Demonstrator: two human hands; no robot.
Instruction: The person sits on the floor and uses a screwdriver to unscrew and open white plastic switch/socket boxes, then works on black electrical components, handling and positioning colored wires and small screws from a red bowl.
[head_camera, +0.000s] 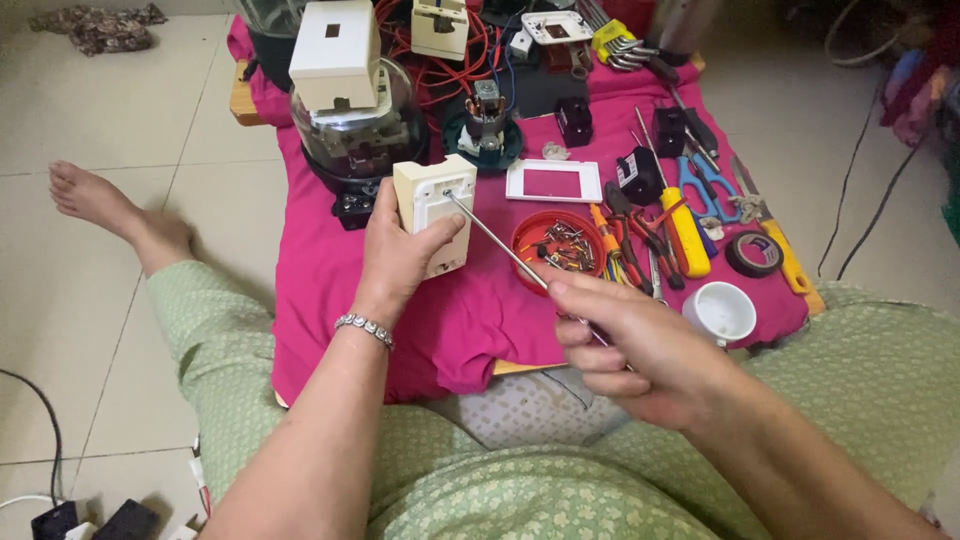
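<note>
A cream switch box (432, 210) stands tilted over the pink cloth (330, 300), clasped in the left hand (400, 255), whose fingers wrap its back and thumb presses its face, while the tip of a long thin screwdriver (500, 245) meets the box's front near its upper corner. The right hand (630, 345), closed round the tool's handle just off the cloth's near edge, angles the shaft up and leftward; the left forearm, wearing a beaded bracelet (365, 328), rises straight from the lap. The work looks mid-way: the box keeps its front plate, a white frame (553, 182) already lies loose to the box's right, and whether the screw under the tip is going in or out cannot be told. Right of the box sits a red dish of screws (558, 240), beyond it pliers (640, 235), a yellow-handled screwdriver (685, 235), a roll of black tape (753, 253) and a white cup (720, 312). Behind the box stands a glass-domed meter (355, 135) topped by a white box (335, 52).
</note>
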